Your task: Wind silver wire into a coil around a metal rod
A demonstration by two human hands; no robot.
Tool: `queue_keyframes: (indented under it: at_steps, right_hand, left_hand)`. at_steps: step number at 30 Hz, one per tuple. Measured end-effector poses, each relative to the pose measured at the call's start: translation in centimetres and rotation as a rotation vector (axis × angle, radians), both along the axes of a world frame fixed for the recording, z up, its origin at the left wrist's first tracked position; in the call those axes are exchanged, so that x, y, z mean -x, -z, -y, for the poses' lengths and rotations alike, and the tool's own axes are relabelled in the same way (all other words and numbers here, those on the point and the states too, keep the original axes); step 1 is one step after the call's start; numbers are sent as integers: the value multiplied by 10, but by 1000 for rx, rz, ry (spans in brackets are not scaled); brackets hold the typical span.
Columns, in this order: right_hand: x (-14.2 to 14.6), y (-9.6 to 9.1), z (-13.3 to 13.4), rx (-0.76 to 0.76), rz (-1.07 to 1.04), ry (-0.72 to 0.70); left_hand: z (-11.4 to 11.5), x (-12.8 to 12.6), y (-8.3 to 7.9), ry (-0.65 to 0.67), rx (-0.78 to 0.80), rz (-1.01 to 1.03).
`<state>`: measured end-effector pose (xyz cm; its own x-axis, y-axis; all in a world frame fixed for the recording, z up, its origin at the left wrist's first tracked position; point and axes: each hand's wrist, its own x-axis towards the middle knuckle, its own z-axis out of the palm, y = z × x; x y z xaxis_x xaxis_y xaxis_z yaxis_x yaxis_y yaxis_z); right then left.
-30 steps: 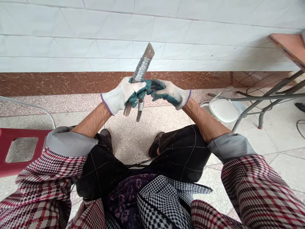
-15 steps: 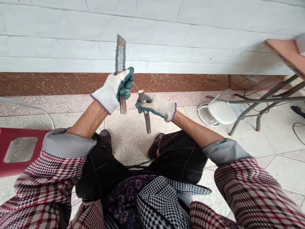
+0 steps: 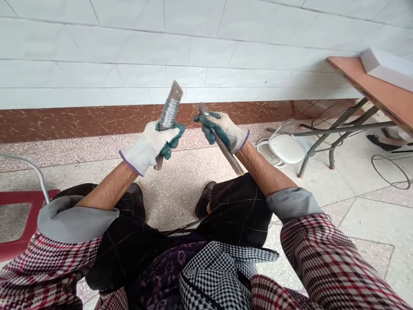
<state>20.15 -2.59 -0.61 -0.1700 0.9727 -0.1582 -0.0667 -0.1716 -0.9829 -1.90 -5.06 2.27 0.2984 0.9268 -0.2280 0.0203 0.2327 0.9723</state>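
Observation:
I sit facing a tiled wall, both hands in white gloves with green palms. My left hand [image 3: 151, 144] is closed round a thick metal rod wound with thin silver wire [image 3: 169, 110], held nearly upright with its slanted top leaning right. My right hand [image 3: 222, 128] grips a thinner bare metal rod [image 3: 229, 155] that slants down to the right past my wrist toward my right knee. The two rods are apart, about a hand's width between them. I cannot make out any wire running between them.
A red plastic stool [image 3: 16, 224] stands at my left with a grey cable over it. A white round chair [image 3: 285, 148] lies tipped on the floor at right, beside a folding table [image 3: 371, 84] with metal legs. A wire loop [image 3: 390, 171] lies on the tiles.
A second ago both hands were together on the two rods. They came apart; the right hand has turned its thin rod from hanging down to slanting, and the wound rod tilted right.

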Motion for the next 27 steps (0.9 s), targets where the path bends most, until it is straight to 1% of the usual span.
queue_keyframes:
  at_steps: [2, 3, 5, 7, 11, 13, 15, 18, 22, 25, 27]
  right_hand:
    - [-8, 5, -10, 66, 22, 34]
    - [-12, 7, -14, 86, 35, 64]
    - [-20, 10, -20, 102, 66, 132]
    - [-29, 10, -22, 99, 62, 156]
    - [-39, 7, -17, 68, -107, 80]
    - [-40, 4, -14, 75, -172, 47]
    - [-39, 3, -12, 89, -205, 28]
    - [-35, 3, -12, 86, -200, 42]
    - [-40, 12, -22, 33, -186, 136]
    - [-62, 20, -33, -6, -153, 272]
    - [-81, 25, -39, -14, -107, 364]
  left_hand:
    - [6, -9, 1, 24, -27, -106]
    - [8, -13, 2, 36, -9, -124]
    - [7, -16, 4, 44, 23, -93]
    - [3, -16, 6, 38, 22, -31]
    - [-5, -7, 10, 32, 23, 63]
    - [-9, -3, 13, -3, 31, 93]
    - [-11, -1, 17, -38, 49, 98]
    - [-12, 0, 20, -44, 71, 83]
    - [-10, -2, 19, -24, 45, 93]
    - [-8, -3, 16, 13, 47, 108]
    - [-8, -2, 14, 7, 60, 107]
